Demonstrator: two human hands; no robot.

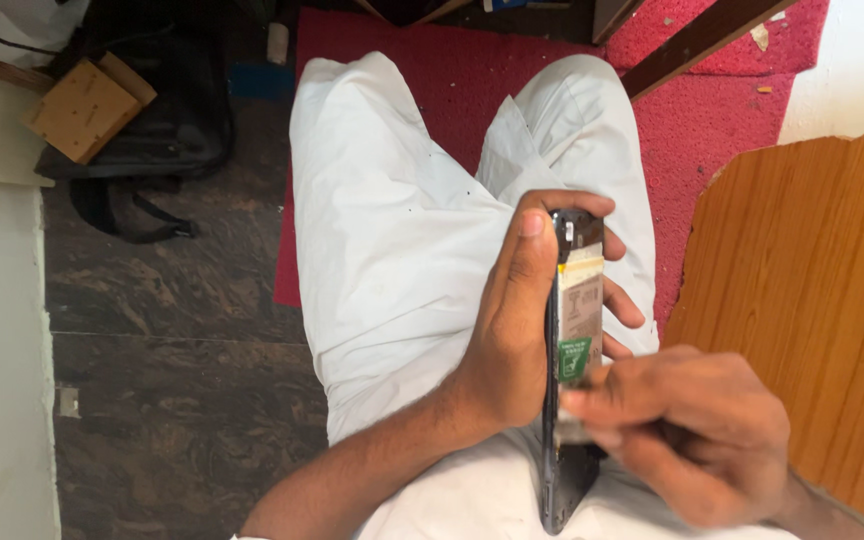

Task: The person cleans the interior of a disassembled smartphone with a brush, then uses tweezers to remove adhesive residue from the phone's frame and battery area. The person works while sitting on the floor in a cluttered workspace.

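Gripping an opened phone [574, 330] edge-up over the lap, left hand [512, 330] has its fingers [620, 305] wrapped around it; right hand [692, 430] pinches something small at its exposed inside, near the wooden counter [812, 300] edge. Risk: pulling too hard could tear a part or tip the phone onto the floor [172, 300].

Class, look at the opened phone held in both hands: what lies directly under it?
Under the phone are white trousers on the lap. The left hand and right hand cover its edges and lower part.
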